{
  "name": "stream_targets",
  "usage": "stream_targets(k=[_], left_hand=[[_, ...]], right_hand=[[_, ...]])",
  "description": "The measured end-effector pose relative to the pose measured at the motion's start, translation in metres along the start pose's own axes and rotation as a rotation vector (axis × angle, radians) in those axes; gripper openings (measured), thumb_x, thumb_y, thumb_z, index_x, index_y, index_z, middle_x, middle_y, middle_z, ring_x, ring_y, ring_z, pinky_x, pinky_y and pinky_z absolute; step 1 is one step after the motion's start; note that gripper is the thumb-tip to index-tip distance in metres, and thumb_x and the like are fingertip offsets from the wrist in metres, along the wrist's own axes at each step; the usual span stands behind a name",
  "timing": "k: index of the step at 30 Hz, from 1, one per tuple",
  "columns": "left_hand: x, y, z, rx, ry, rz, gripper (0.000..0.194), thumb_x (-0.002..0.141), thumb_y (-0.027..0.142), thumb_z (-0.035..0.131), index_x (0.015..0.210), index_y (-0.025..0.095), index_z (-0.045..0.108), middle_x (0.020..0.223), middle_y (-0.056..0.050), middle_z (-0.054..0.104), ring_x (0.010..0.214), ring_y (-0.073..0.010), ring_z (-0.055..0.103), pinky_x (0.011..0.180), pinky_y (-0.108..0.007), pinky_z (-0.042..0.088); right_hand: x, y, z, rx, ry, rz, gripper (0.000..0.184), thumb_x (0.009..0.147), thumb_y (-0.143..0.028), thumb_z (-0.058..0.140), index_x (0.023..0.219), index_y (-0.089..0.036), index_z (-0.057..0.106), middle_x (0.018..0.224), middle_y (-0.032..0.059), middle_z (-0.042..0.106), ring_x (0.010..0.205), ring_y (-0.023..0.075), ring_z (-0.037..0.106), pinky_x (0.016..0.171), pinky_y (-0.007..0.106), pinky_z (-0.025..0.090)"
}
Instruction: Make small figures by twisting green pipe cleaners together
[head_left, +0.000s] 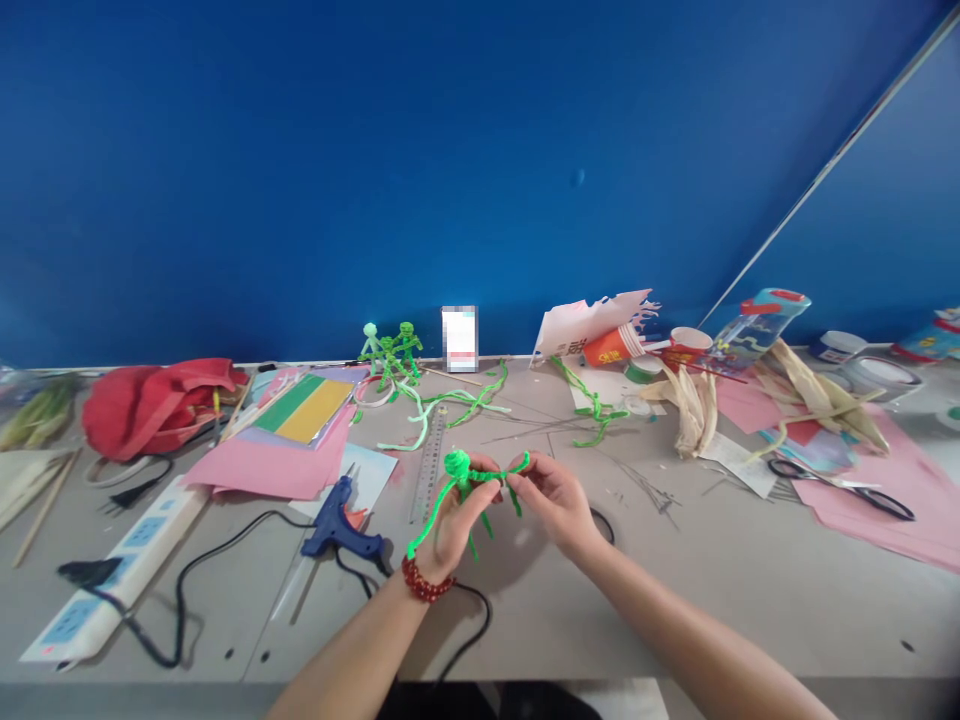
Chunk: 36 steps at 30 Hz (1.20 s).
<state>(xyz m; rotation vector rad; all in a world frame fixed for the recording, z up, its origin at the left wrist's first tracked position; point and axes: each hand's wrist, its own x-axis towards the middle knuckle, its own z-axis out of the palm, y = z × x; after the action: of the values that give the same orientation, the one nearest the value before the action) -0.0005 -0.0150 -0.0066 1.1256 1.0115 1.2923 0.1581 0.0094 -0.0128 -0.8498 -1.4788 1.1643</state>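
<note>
Above the front middle of the table, both hands hold a bright green pipe-cleaner figure (457, 464) with a coiled round head and thin limbs. My left hand (455, 517), with a red bead bracelet at the wrist, is closed around its body. One limb hangs down over that wrist. My right hand (553, 502) pinches the limb that reaches right, near its end. Some strands dangle below the fingers. Against the blue wall at the back, several finished-looking green pipe-cleaner figures (390, 352) stand together. Loose green pipe cleaners (480, 398) lie in front of them.
Left of my hands are a blue glue gun (339, 530), a white power strip (124, 570) with black cables, pink paper (277, 465) and a red bag (154, 410). A steel ruler (430, 465) lies mid-table. To the right are scissors (844, 483), corn husks (688, 412) and paper cups (611, 345).
</note>
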Motion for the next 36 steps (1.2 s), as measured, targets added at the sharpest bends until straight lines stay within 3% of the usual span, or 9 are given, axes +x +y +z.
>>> stream_targets(k=[5, 9, 13, 20, 24, 28, 36], left_hand=[[0.002, -0.003, -0.001, 0.018, -0.007, 0.005, 0.018, 0.085, 0.036, 0.065, 0.085, 0.018, 0.062, 0.07, -0.001, 0.063, 0.07, -0.0173, 0.06, 0.07, -0.029, 0.045], [0.004, -0.003, -0.002, 0.032, -0.011, -0.001, 0.019, 0.086, 0.035, 0.064, 0.076, 0.018, 0.062, 0.067, -0.001, 0.062, 0.067, -0.0166, 0.058, 0.07, -0.03, 0.044], [0.005, -0.002, -0.002, -0.017, -0.033, -0.025, 0.019, 0.086, 0.034, 0.064, 0.075, 0.018, 0.061, 0.066, 0.0, 0.061, 0.067, -0.0161, 0.057, 0.07, -0.03, 0.044], [0.005, 0.001, 0.001, -0.107, -0.029, -0.062, 0.021, 0.085, 0.034, 0.063, 0.073, 0.017, 0.059, 0.066, 0.0, 0.057, 0.064, -0.0142, 0.054, 0.065, -0.028, 0.042], [0.004, 0.001, 0.001, -0.141, -0.039, -0.085, 0.02, 0.086, 0.033, 0.063, 0.075, 0.017, 0.057, 0.066, 0.001, 0.055, 0.064, -0.0131, 0.052, 0.064, -0.026, 0.041], [0.004, 0.0, 0.0, -0.088, -0.099, -0.076, 0.022, 0.088, 0.034, 0.062, 0.075, 0.017, 0.057, 0.064, 0.001, 0.054, 0.063, -0.0129, 0.052, 0.065, -0.027, 0.04], [0.005, 0.002, -0.005, 0.015, -0.224, -0.092, 0.016, 0.087, 0.031, 0.061, 0.079, 0.017, 0.058, 0.068, 0.001, 0.055, 0.068, -0.0139, 0.053, 0.069, -0.028, 0.04]], right_hand=[[0.001, -0.002, -0.005, -0.201, -0.008, -0.14, 0.015, 0.091, -0.03, 0.06, 0.079, -0.021, 0.062, 0.073, 0.001, 0.06, 0.071, 0.0166, 0.058, 0.07, 0.028, 0.045], [0.003, -0.006, -0.007, -0.235, -0.053, -0.182, 0.007, 0.089, -0.027, 0.062, 0.085, -0.021, 0.063, 0.081, 0.003, 0.065, 0.079, 0.0189, 0.062, 0.076, 0.031, 0.048], [0.003, -0.005, -0.007, -0.182, -0.056, -0.159, 0.008, 0.088, -0.027, 0.062, 0.084, -0.021, 0.064, 0.083, 0.0041, 0.066, 0.081, 0.0192, 0.062, 0.077, 0.031, 0.049], [0.0, -0.001, -0.009, -0.045, -0.083, -0.053, 0.008, 0.088, -0.028, 0.059, 0.088, -0.019, 0.061, 0.085, 0.0044, 0.064, 0.069, 0.0141, 0.059, 0.061, 0.025, 0.049], [0.001, -0.003, -0.009, -0.105, -0.097, -0.167, 0.003, 0.087, -0.02, 0.057, 0.086, -0.02, 0.059, 0.085, 0.005, 0.065, 0.074, 0.0153, 0.061, 0.062, 0.025, 0.049], [0.003, -0.003, -0.012, -0.196, -0.136, -0.329, 0.01, 0.086, -0.013, 0.054, 0.089, -0.021, 0.06, 0.082, 0.0043, 0.065, 0.075, 0.0161, 0.062, 0.064, 0.027, 0.049], [0.006, -0.005, -0.018, -0.264, -0.168, -0.422, 0.017, 0.082, -0.008, 0.053, 0.086, -0.022, 0.062, 0.08, 0.0035, 0.066, 0.076, 0.0173, 0.063, 0.069, 0.029, 0.05]])
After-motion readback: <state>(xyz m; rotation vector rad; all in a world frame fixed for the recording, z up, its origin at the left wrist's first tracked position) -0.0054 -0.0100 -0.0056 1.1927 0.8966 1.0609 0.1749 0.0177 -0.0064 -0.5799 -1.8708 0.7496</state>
